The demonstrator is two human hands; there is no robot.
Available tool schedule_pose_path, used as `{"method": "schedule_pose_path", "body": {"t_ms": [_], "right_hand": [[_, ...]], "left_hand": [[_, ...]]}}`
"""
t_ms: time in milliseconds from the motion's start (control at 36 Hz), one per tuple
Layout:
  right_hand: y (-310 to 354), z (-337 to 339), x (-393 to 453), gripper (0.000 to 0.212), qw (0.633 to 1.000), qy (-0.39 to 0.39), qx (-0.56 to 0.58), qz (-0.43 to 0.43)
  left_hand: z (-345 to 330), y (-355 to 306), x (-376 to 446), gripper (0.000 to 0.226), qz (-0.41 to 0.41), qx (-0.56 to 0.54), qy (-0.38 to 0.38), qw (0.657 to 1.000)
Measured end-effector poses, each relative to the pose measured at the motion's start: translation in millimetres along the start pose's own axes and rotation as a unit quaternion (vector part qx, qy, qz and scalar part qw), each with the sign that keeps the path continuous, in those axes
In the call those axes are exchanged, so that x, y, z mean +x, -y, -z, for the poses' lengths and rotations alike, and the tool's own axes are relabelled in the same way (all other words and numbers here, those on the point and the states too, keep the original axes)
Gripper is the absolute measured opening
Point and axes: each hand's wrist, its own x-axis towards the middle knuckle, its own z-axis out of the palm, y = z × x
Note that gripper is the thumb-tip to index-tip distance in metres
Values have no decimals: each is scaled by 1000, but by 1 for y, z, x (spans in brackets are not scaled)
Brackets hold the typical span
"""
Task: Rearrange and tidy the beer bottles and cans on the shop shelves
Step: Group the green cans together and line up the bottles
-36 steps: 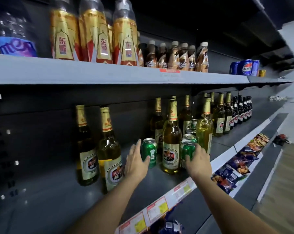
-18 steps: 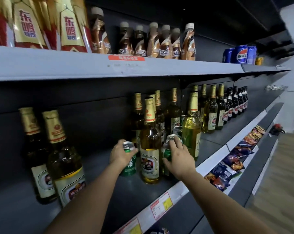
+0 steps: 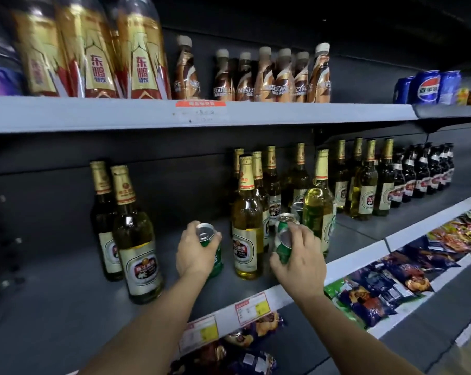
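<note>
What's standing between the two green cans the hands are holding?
In the head view, one tall clear glass beer bottle with gold foil neck stands between the left-hand green can and the right-hand green can.

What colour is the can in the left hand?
Green, with a silver top; the can shows best in the head view.

On the middle shelf (image 3: 66,307), bare dark surface lay open to your left, between a pair of tall beer bottles (image 3: 137,239) and the can (image 3: 214,255) in your left hand (image 3: 195,255). A single bottle (image 3: 247,226) stood between your two hands. Behind your right hand (image 3: 300,255), a second can (image 3: 284,221) and crowded bottles (image 3: 319,207) blocked the way back. The upper shelf (image 3: 283,115) hung low overhead.
</note>
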Motion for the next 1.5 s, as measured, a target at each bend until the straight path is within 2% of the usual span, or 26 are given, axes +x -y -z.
{"method": "schedule_pose_path", "body": {"t_ms": [83, 222, 389, 500, 583, 722, 889, 972, 1194, 1306, 1500], "right_hand": [[10, 11, -10, 59, 999, -16, -1, 50], [43, 17, -27, 59, 988, 24, 21, 150], [129, 12, -54, 61, 976, 39, 105, 187], [204, 3, -81, 60, 967, 52, 123, 215], [251, -7, -102, 60, 962, 62, 147, 219], [345, -27, -147, 61, 953, 96, 173, 228], [443, -44, -181, 59, 943, 122, 235, 200], [476, -53, -183, 60, 941, 132, 253, 180], [530, -90, -177, 73, 928, 198, 269, 164], [548, -105, -179, 76, 922, 232, 254, 176], [574, -123, -183, 75, 927, 255, 200, 187]], "left_hand": [[13, -6, -17, 46, -20, 1, -30, 999], [47, -9, -41, 45, -20, -20, -73, 997], [124, 7, -68, 41, 17, 0, -105, 994], [198, 46, -83, 30, 26, 22, -142, 989], [246, 74, -92, 34, 35, 44, -159, 986], [344, 126, -101, 27, 34, 42, -186, 981], [446, 175, -92, 52, 77, 65, -219, 971], [476, 195, -82, 51, 101, 77, -232, 964], [505, 240, -57, 48, 127, 67, -207, 968], [515, 256, -41, 60, 128, 91, -169, 973], [541, 275, -7, 59, 110, 149, -87, 979]]}}
